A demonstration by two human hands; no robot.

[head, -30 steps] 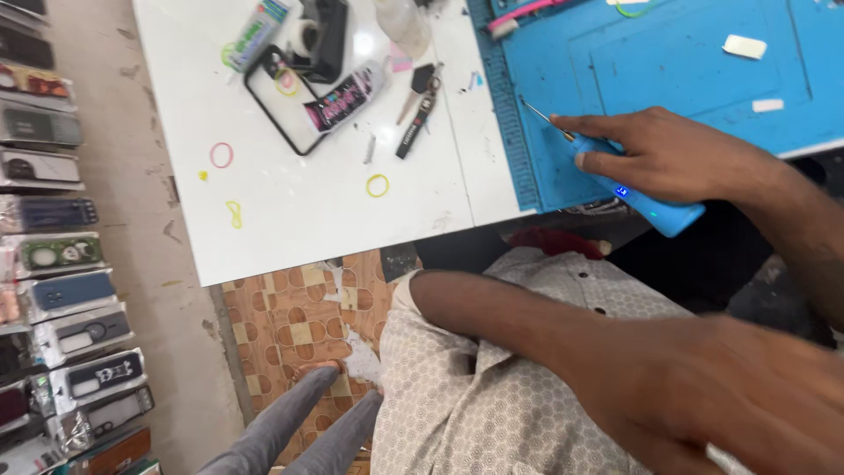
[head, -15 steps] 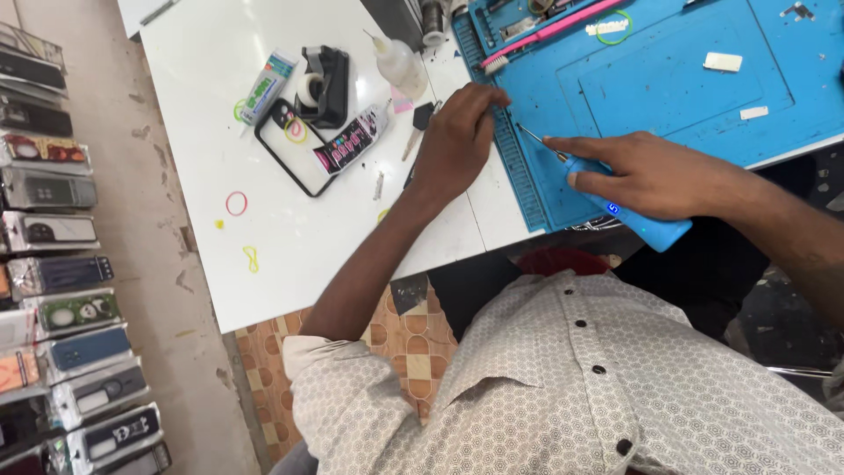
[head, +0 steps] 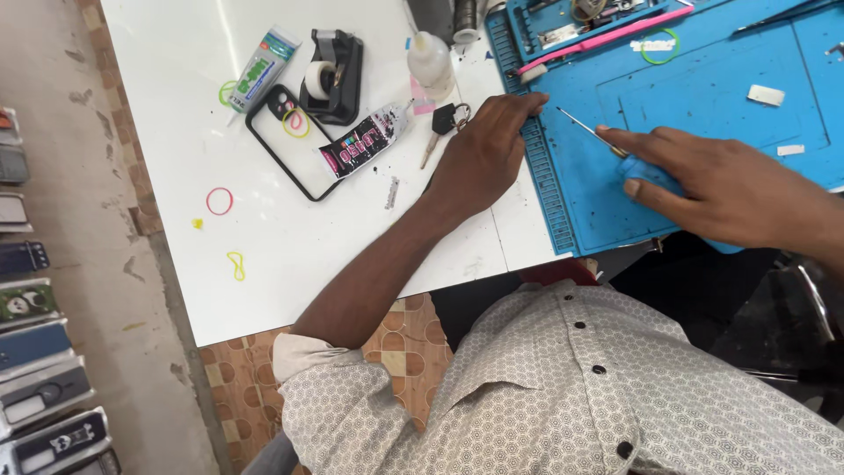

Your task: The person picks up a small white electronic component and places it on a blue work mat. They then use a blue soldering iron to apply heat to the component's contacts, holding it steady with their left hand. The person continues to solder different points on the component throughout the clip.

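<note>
My right hand (head: 730, 189) grips a blue electric screwdriver (head: 649, 170); its thin metal bit (head: 580, 125) points up and left over the blue work mat (head: 694, 97). My left hand (head: 482, 151) lies palm down on the white table (head: 290, 264). Its fingertips touch the ribbed left edge of the mat. It holds nothing that I can see, though something small and dark peeks out under its wrist side. A key with a black fob (head: 442, 120) lies just left of that hand.
Left of my hands lie a black phone case frame (head: 264, 145), a black glue tube (head: 365, 141), a green glue tube (head: 262, 69), a tape dispenser (head: 332, 75), a white bottle (head: 431, 62) and loose rubber bands (head: 220, 200). Phone cases (head: 35, 352) line the left edge.
My left hand rose from my lap onto the table and settled at the mat's left edge. My right hand kept the screwdriver on the mat.
</note>
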